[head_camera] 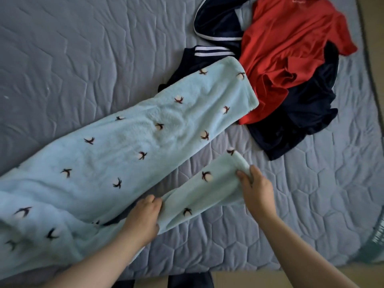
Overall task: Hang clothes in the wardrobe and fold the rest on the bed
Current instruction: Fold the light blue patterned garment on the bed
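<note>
Fleece trousers [128,142], pale blue, plush, printed all over with small white-tufted dark sprigs. They lie flat on the bed, one leg stretching away from both hands up to the heap of clothes, its hem resting on that heap. The other, nearer leg is lifted slightly between the hands.

Red T-shirt [286,59], crumpled, beyond the right hand, topmost in the heap.

Navy garments, three visible pieces:
- one with white piping [216,23], farthest from the hands
- one with white stripes [187,65], partly under the far trouser hem
- one plain and rumpled [301,117], under the red shirt's lower edge, nearest the right hand

Left hand [143,217]: fingers [154,201] curled into the nearer leg partway along, gripping a bunch of fleece.

Right hand [256,192]: thumb and fingers [242,175] pinch that leg's hem, which is folded over at the end.

Bed [72,48]: grey quilted cover stitched in hexagons, lightly creased, extending well left of the left hand.

Floor [374,38]: tan strip past the bed's edge, right of the right hand. A greenish slatted object [378,240] sits at the frame's lower right, too blurred to identify.
</note>
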The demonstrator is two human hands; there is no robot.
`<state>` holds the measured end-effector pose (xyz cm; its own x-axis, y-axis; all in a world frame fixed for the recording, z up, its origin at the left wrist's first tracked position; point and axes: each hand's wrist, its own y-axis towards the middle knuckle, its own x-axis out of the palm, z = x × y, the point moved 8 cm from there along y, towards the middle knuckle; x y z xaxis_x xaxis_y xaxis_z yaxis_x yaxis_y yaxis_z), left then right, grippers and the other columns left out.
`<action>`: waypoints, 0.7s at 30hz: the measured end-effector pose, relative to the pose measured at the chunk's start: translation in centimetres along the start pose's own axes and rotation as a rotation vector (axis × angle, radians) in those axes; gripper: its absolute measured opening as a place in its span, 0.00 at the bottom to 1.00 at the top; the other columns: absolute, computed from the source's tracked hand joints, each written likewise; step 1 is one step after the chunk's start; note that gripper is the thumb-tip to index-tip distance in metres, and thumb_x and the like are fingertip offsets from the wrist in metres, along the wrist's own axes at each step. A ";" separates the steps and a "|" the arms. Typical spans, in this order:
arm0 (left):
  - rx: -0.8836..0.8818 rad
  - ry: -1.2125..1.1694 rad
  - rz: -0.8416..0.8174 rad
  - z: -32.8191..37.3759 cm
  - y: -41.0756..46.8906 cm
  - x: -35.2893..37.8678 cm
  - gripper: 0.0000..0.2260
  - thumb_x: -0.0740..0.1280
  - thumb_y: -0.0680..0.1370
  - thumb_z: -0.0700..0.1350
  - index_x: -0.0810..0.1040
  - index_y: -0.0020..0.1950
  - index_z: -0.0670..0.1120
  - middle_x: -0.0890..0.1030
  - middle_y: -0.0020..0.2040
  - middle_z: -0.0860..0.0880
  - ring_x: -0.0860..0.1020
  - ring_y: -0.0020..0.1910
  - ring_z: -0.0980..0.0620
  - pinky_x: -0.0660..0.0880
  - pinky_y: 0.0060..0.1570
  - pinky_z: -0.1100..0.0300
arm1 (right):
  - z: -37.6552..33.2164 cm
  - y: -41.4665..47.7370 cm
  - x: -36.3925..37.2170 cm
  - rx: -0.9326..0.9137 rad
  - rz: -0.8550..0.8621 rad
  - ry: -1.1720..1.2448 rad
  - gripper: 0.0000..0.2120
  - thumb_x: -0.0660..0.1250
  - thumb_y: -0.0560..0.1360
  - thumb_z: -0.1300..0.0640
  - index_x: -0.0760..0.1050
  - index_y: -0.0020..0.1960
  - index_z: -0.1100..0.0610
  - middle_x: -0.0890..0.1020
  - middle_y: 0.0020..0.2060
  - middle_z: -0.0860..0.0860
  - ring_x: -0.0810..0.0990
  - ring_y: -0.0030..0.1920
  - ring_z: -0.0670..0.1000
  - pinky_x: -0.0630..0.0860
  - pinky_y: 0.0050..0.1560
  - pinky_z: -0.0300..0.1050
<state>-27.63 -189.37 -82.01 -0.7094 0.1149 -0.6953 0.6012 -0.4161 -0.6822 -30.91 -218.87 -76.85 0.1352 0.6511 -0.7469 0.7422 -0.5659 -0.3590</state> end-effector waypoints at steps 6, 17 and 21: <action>-0.072 -0.256 0.197 -3.5 1.2 -8.5 0.12 0.67 0.73 0.44 0.77 0.56 0.44 0.80 0.55 0.45 0.77 0.56 0.44 0.70 0.48 0.57 | -6.1 2.8 -4.0 -0.100 0.100 0.224 0.16 0.65 0.78 0.56 0.62 0.35 0.50 0.67 0.30 0.45 0.66 0.30 0.41 0.63 0.30 0.35; -0.166 -0.462 0.385 -11.3 -0.8 -12.3 0.22 0.70 0.75 0.49 0.72 0.65 0.41 0.73 0.62 0.42 0.71 0.63 0.44 0.66 0.62 0.54 | -7.4 3.8 2.5 0.289 -0.167 0.120 0.30 0.65 0.78 0.52 0.58 0.76 0.56 0.69 0.71 0.55 0.72 0.67 0.55 0.71 0.59 0.45; -0.189 -0.519 0.392 -14.0 -3.0 -9.5 0.20 0.73 0.72 0.48 0.75 0.60 0.42 0.76 0.57 0.45 0.74 0.58 0.46 0.69 0.57 0.57 | -10.1 0.4 8.1 0.145 -0.348 0.035 0.12 0.65 0.78 0.54 0.74 0.60 0.56 0.80 0.53 0.52 0.78 0.45 0.47 0.70 0.35 0.32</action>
<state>-17.58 -176.61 -76.56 -0.4824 -0.4803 -0.7326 0.8703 -0.1684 -0.4627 -22.90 -208.72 -77.37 -0.0845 0.8322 -0.5480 0.6472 -0.3723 -0.6652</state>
